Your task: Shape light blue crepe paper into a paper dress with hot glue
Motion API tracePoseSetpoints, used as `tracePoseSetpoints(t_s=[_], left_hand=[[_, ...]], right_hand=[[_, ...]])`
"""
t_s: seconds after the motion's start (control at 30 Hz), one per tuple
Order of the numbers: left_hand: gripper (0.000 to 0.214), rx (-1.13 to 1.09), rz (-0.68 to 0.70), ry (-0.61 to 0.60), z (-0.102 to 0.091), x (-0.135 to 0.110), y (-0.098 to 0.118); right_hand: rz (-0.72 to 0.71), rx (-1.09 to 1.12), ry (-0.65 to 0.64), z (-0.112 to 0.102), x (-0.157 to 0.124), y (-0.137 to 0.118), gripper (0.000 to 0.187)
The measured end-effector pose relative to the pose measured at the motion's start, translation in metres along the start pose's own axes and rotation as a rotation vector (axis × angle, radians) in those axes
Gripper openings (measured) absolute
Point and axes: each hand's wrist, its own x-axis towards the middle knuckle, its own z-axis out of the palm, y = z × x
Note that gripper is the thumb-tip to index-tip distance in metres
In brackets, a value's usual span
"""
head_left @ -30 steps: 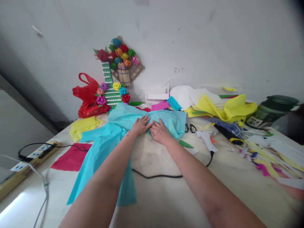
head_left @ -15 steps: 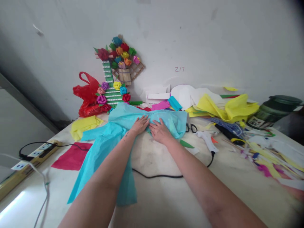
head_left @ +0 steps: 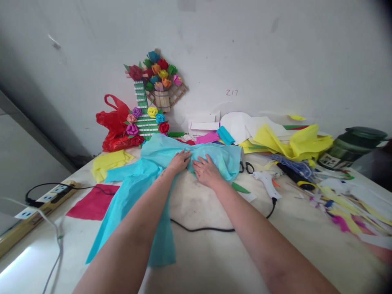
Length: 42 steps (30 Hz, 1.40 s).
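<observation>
A large, crinkled sheet of light blue crepe paper (head_left: pixel 165 146) lies across the table, with more blue paper draping toward me on the left. My left hand (head_left: pixel 180 161) rests palm down on it, fingers stretched out. Beside it, my right hand (head_left: pixel 207 170) lies flat on the same paper with its fingers spread. A small gap separates the two hands. To the right of the paper are the black handles of scissors (head_left: pixel 248 167), a green paper leaf (head_left: pixel 240 188) and a white glue gun (head_left: pixel 267 183) with a black cord.
Paper-flower decorations (head_left: pixel 148 124) and a red plastic bag (head_left: pixel 114 126) stand by the wall. A power strip (head_left: pixel 49 200) and dark red paper (head_left: pixel 92 202) are at left. Yellow paper (head_left: pixel 294 143), a dark green jar (head_left: pixel 352 147) and scattered scraps (head_left: pixel 346 196) fill the right.
The view has tilted up slightly, so things sit a little lower in the picture. Both hands stay on the blue paper in nearly the same place.
</observation>
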Motion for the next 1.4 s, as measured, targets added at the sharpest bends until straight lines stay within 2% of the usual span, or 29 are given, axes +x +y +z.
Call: tracePoseSetpoints(t_s=[0.17, 0.4, 0.67, 0.9, 1.13, 1.4], left_hand=[[0.037, 0.039, 0.066, 0.029, 0.000, -0.003, -0.002], [0.040, 0.136, 0.112, -0.008, -0.004, -0.007, -0.001], [0.044, 0.299, 0.187, 0.149, -0.010, -0.019, 0.010], [0.045, 0.381, 0.254, 0.156, -0.012, -0.016, 0.009], [0.046, 0.323, 0.112, 0.136, -0.012, -0.023, 0.010], [0.046, 0.256, 0.112, 0.106, -0.008, -0.024, 0.022]], right_hand=[[0.000, -0.010, 0.004, -0.001, 0.000, 0.000, 0.033], [0.014, -0.027, -0.009, -0.001, 0.000, -0.002, 0.034], [0.007, -0.025, -0.012, -0.001, 0.001, -0.002, 0.033], [0.015, -0.016, -0.015, -0.001, 0.001, -0.003, 0.032], [0.026, -0.014, -0.032, -0.002, 0.001, -0.003, 0.034], [0.018, -0.017, -0.012, -0.005, 0.001, -0.005, 0.031]])
